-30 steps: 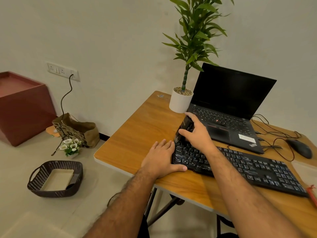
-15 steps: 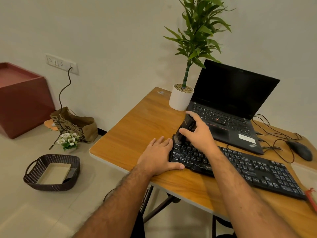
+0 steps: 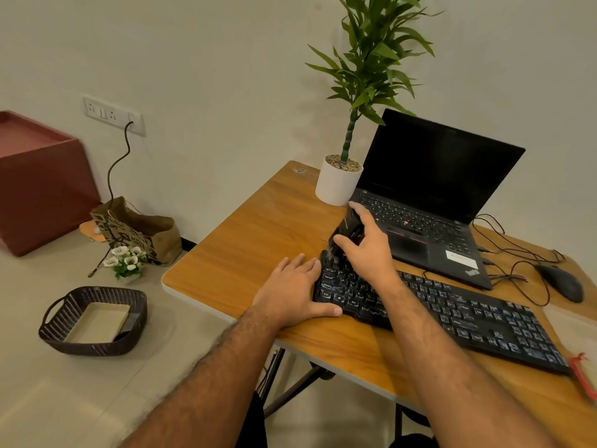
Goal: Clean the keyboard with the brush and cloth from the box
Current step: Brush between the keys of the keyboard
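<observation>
Black plastic keyboard (image 3: 452,315) lies flat along the tabletop (image 3: 258,247) edge; looks light and prone to sliding, so the left hand (image 3: 290,295) presses flat, fingers straight, against its 9 o'clock end. Right hand (image 3: 365,250) grips the dark brush (image 3: 344,234), bristles down on the top-left keys. Brush handle seems stiff, bristles soft. Laptop (image 3: 429,202) sits close at 12 o'clock, potted plant (image 3: 339,182) at 11, mouse (image 3: 562,282) and cables (image 3: 517,253) at 2. Wicker basket (image 3: 64,337) on the floor holds something pale, maybe the cloth, can't tell.
</observation>
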